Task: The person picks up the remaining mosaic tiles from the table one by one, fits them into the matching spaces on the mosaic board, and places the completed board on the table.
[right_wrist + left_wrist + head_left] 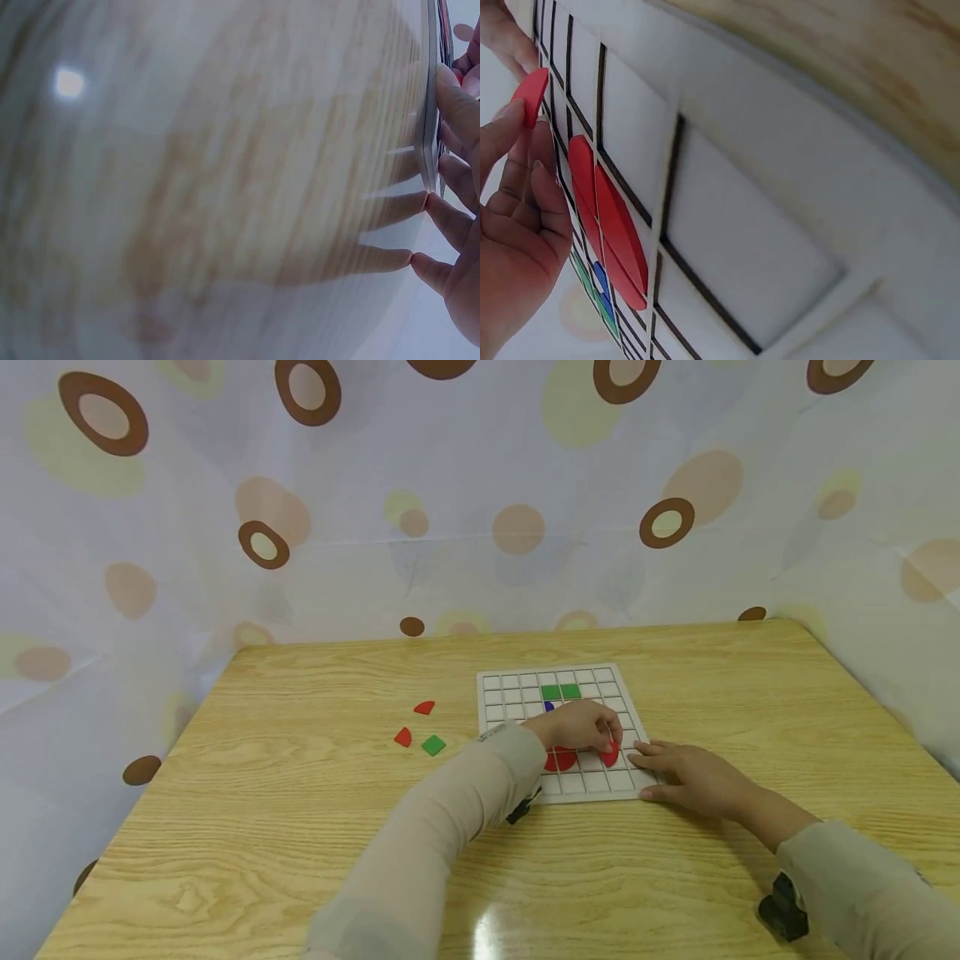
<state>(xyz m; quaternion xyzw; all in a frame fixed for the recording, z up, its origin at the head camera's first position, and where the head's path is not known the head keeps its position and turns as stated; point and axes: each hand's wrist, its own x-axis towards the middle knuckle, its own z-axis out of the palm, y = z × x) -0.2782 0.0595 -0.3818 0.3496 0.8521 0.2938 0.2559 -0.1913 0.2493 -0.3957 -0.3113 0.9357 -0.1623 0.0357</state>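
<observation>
My left hand (579,724) reaches over the white gridded board (491,712). In the left wrist view, its thumb and fingers pinch a red quarter-circle tile (531,96), tilted up close over the squares. Several red tiles (622,225) sit together in the grid beside that hand, forming a rounded shape. Farther up the board are two green square tiles (561,692) and blue pieces (604,285), partly hidden by the hand in the head view. My right hand (690,778) rests at the board's right edge, fingers spread, with fingertips on the rim and the table.
To the left of the board, two loose red quarter-circle tiles (424,707) and a green square tile (433,744) lie on the wooden table (300,793). A patterned curtain (450,468) hangs behind the table and along its sides.
</observation>
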